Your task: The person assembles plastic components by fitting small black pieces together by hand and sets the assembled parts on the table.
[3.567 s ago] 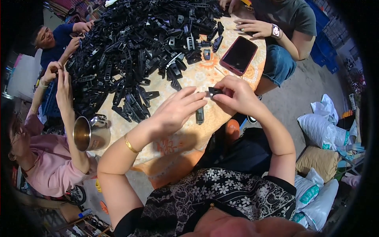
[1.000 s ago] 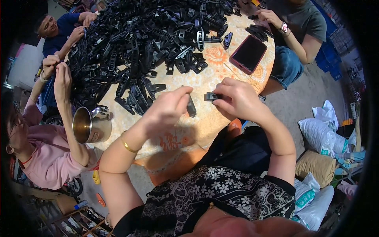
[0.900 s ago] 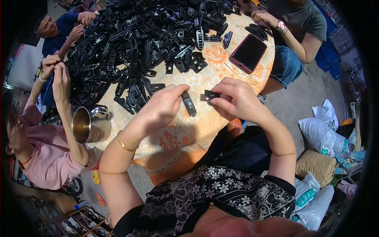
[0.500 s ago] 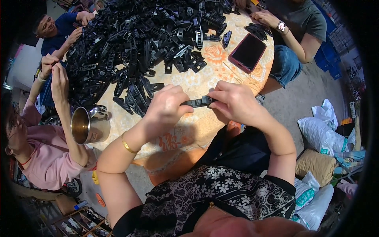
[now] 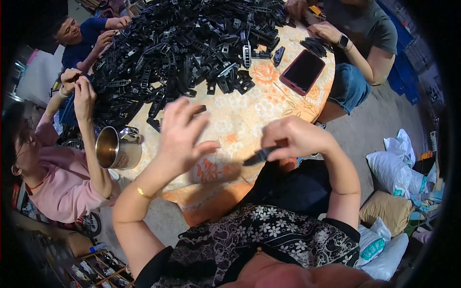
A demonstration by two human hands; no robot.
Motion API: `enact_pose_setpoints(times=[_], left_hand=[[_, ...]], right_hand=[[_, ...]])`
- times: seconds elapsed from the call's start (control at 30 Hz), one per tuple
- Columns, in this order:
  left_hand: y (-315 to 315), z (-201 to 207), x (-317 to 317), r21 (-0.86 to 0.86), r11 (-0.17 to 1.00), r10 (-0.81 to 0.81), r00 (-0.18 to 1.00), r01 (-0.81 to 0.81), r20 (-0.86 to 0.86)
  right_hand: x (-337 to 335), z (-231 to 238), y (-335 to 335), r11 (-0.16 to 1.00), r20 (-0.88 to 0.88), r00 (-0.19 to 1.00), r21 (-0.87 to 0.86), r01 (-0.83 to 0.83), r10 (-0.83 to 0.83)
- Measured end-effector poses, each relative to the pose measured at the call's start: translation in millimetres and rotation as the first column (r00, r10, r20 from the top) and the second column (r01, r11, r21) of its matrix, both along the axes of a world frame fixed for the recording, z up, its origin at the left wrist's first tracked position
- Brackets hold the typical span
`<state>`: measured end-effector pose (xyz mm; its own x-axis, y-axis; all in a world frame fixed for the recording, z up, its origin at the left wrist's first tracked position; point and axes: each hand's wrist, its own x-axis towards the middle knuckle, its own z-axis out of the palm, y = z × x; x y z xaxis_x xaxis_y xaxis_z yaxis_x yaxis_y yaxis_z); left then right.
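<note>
"What do you have at your fingertips?"

"Your right hand (image 5: 297, 136) pinches an elongated black plastic part (image 5: 258, 156), with your thumb along the lower side and your fingers curled above. It's dark and slim, and motion smears its edges, so you can't make out its finer shape."

"And where are you holding it?"

"At the near edge of the orange floral tablecloth (image 5: 233, 115), tilted, with its free end pointing left and down and the other end rising into your grip. Your right wrist bends so that the knuckles arch high, and your forearm comes in from the right."

"How about your other side?"

"Your left hand (image 5: 180, 137) is blurred too, its fingers spread and pointing away from you, its thumb jutting right. It's well apart from the held part. Your elbow is bent, with a gold bracelet (image 5: 144, 193) at the wrist."

"Farther out?"

"A large pile of black plastic parts (image 5: 192, 45) lies beyond your left fingertips, a metal mug (image 5: 128, 156) to their left, and a phone (image 5: 303, 72) beyond your right hand."
</note>
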<state>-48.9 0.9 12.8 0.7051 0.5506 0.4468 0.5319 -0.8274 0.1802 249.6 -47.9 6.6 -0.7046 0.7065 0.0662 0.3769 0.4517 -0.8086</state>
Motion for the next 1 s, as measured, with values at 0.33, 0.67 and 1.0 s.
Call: enact_pose_setpoints(times=[0.33, 0.67, 1.0], left_hand=[[17.6, -39.8, 10.1, -0.146, 0.973, 0.175, 0.983, -0.181, -0.052], [48.9, -41.2, 61.1, -0.244, 0.968, 0.069, 0.997, -0.059, 0.032], [38.4, -12.4, 42.1, -0.091, 0.995, 0.025, 0.999, -0.027, -0.026]], right_hand=[[-20.2, -10.1, 31.2, 0.931, 0.0, 0.95, 0.199, 0.305, -0.311], [-27.4, -39.6, 69.8, 0.631, 0.012, 0.787, 0.604, 0.486, -0.617], [-11.2, -22.7, 36.8, 0.787, 0.002, 0.819, 0.277, 0.551, -0.574]])
